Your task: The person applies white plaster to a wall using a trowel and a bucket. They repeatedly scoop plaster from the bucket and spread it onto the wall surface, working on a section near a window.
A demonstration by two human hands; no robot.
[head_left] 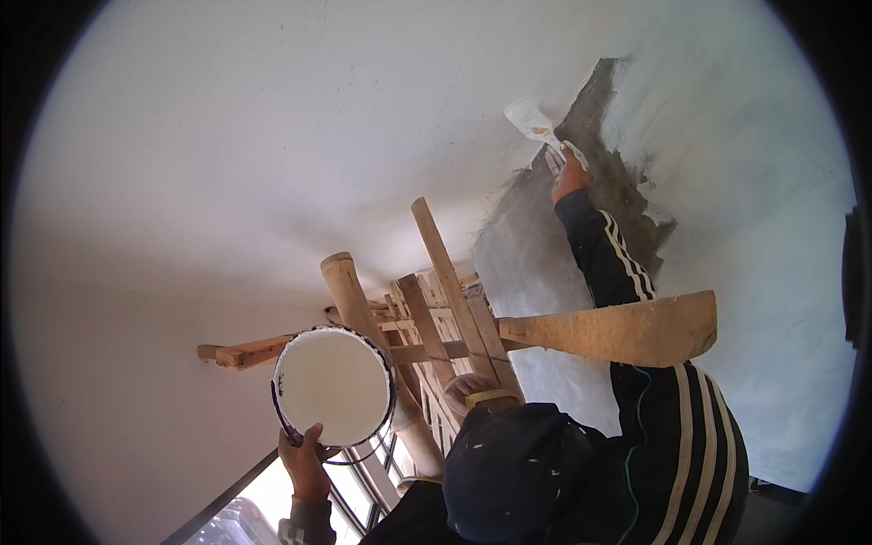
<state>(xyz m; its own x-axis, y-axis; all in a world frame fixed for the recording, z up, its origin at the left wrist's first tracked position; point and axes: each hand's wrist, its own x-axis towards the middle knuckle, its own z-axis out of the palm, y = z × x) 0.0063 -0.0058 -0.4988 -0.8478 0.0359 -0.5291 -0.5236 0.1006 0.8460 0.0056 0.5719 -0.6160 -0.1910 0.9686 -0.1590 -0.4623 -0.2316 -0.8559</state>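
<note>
My left hand (304, 463) is closed on the lower edge of a round bucket (391, 386) with a dark, paint-smeared rim and a wire handle. Pale cream paint (331, 386) covers the inside of its round opening. High on the right, my right hand (570, 176) is wrapped around the handle of a flat paintbrush (530, 118). The brush head is coated in white and lies at the line where the white ceiling meets the wall. Just beside it is a dark grey unpainted patch (595, 104). My right sleeve is black with white stripes, partly covered by a plank.
A thick wooden plank (627, 331) crosses in front of my right arm. Bamboo poles (343, 282) and upright timbers (440, 254) form scaffolding in the middle. A dark rounded cloth shape (518, 472), flecked with white, fills the lower middle. Windows (354, 486) show at lower left.
</note>
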